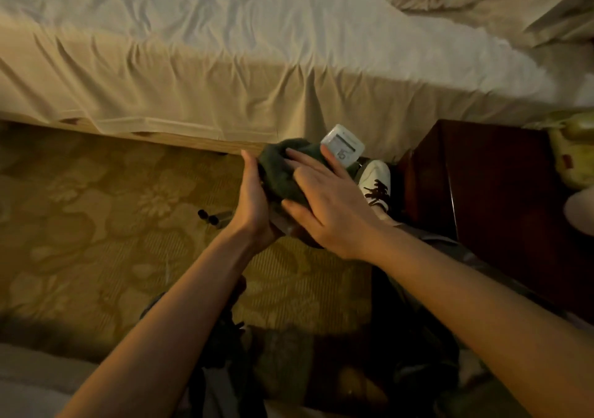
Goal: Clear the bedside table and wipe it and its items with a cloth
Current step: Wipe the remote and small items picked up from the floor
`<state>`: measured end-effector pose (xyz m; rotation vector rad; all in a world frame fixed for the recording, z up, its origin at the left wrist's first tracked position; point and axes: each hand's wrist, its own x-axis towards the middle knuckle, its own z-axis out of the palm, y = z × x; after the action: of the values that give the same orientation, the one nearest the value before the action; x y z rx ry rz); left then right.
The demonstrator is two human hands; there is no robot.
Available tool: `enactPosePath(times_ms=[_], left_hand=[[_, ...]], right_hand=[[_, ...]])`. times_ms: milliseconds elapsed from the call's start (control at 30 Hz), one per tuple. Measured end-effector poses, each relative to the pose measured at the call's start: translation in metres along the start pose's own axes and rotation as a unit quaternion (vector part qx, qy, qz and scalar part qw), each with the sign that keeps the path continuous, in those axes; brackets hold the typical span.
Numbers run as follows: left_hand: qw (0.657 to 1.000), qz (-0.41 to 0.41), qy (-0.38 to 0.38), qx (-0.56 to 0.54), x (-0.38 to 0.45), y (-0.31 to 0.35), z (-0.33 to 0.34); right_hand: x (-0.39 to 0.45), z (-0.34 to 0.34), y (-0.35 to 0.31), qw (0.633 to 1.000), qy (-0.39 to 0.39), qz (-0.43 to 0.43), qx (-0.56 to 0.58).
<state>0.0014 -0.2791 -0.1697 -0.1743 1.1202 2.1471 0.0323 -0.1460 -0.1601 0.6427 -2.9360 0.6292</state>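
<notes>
From the head view, the left hand (254, 199) cups a dark green cloth (283, 173) from beneath with curled fingers, while the right hand (328, 205) grips a white remote (343, 147) wrapped in that cloth, held above the patterned carpet (96, 208) beside the dark bedside table (495, 192).

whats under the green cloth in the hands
The white remote pokes out from under the green cloth, screen end showing. Its lower part is covered by the cloth and the right hand.
</notes>
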Motion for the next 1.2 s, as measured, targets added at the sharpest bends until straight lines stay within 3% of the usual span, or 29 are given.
enactPosePath(times_ms=[133, 300, 367, 533, 633, 733, 1033, 1200], left_hand=[[0.994, -0.058, -0.014, 0.088, -0.003, -0.002, -0.005], [0.992, -0.056, -0.031, 0.107, -0.005, -0.009, -0.005], [0.992, -0.056, -0.031, 0.106, -0.006, -0.012, -0.004], [0.996, -0.043, 0.010, 0.073, -0.003, -0.011, -0.010], [0.998, -0.030, 0.035, 0.053, -0.001, -0.004, -0.013], [0.997, -0.007, 0.067, 0.040, 0.000, -0.001, -0.013], [0.988, 0.039, 0.134, -0.060, 0.002, -0.001, -0.015], [0.979, 0.027, 0.176, -0.097, 0.001, -0.002, -0.011]], right_hand=[[0.014, -0.007, 0.024, 0.994, 0.052, 0.091, 0.022], [0.015, -0.006, 0.049, 0.955, 0.127, 0.261, 0.057], [0.011, -0.004, 0.056, 0.944, 0.136, 0.289, 0.081], [0.001, 0.012, 0.015, 0.969, 0.102, 0.172, 0.146], [0.001, 0.014, -0.011, 0.967, 0.041, 0.140, 0.207], [-0.003, 0.016, -0.027, 0.976, 0.006, 0.089, 0.199], [-0.006, 0.016, -0.041, 0.960, 0.008, 0.086, 0.267], [-0.006, 0.012, -0.036, 0.948, 0.023, 0.087, 0.304]])
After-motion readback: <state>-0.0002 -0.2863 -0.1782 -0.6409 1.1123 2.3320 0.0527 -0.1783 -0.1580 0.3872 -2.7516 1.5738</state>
